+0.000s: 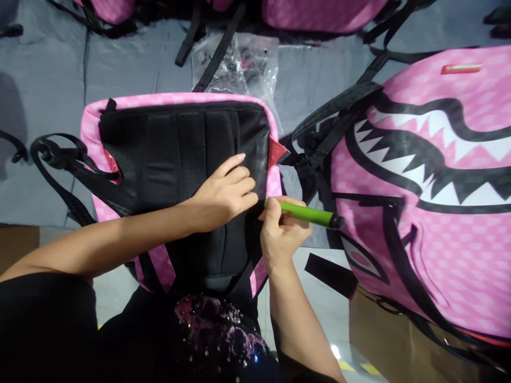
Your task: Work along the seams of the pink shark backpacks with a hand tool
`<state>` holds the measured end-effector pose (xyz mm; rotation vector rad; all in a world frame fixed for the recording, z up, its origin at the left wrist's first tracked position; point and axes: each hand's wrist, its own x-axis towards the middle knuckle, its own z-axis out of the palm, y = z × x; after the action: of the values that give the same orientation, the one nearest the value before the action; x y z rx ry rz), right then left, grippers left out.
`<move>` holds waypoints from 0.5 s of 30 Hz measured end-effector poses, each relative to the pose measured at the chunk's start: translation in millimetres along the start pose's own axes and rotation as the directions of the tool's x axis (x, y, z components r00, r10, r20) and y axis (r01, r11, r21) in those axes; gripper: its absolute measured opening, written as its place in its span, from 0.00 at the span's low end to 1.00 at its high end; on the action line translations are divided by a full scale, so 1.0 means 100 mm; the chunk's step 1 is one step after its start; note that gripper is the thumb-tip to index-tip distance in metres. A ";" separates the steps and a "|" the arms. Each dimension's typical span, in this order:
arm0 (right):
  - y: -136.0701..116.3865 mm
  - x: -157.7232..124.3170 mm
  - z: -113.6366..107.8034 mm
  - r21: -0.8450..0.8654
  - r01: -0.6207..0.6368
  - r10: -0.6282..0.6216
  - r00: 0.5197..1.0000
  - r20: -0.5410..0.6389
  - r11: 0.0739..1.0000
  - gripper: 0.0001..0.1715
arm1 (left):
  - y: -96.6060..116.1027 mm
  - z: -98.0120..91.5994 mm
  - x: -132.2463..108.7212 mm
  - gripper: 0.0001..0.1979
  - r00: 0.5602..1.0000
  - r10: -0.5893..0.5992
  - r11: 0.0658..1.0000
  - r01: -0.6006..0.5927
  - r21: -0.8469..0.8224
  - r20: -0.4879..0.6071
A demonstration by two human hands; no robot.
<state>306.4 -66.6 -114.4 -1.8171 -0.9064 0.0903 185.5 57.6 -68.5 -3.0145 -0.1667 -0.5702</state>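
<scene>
A pink backpack lies with its black padded back panel facing up. My left hand rests across that panel, its fingers curled against the black fabric near the right side; what sits under the fingertips is hidden. Beside it, at the pink right edge, my right hand grips a green marker pen. The pen's black end points right, and its other end is covered by my fingers. A red triangular tab sticks out from the edge above my right hand.
A large pink backpack with a toothed mouth print stands on the right. Clear plastic bags lie behind on the grey-covered table. More pink bags line the back. A black strap with a buckle loops out left.
</scene>
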 end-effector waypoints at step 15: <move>-0.07 0.03 -0.04 -0.008 -0.047 0.047 0.998 0.032 0.999 0.19 | 0.00 -0.05 0.02 0.11 0.991 -0.019 1.000 0.017 0.018 0.133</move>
<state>306.4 -66.8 -106.0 -1.8484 -0.8876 0.1459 186.0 57.3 -63.2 -3.0380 -0.2047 -0.3663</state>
